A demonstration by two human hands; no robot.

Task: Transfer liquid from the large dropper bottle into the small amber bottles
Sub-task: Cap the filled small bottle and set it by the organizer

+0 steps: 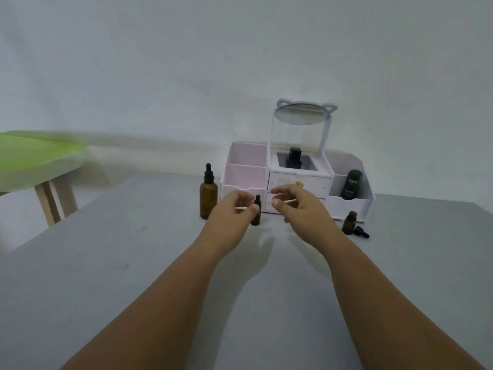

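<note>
The large amber dropper bottle (208,194) stands capped on the grey table (133,263), left of the organizer. My left hand (234,209) pinches a thin pale stick between thumb and fingers. Just behind its thumb stands a small amber bottle (256,212) with a black cap; I cannot tell if the thumb touches it. My right hand (293,202) hovers a little to the right and pinches a similar thin pale stick. A second small amber bottle (349,223) stands open at the right, its black dropper cap (361,232) lying beside it.
A white organizer (296,182) with drawers and a round mirror stands against the wall, holding a black bottle (293,157) in the middle and a dark green bottle (351,184) at the right. A green-topped stool (32,156) is at the left.
</note>
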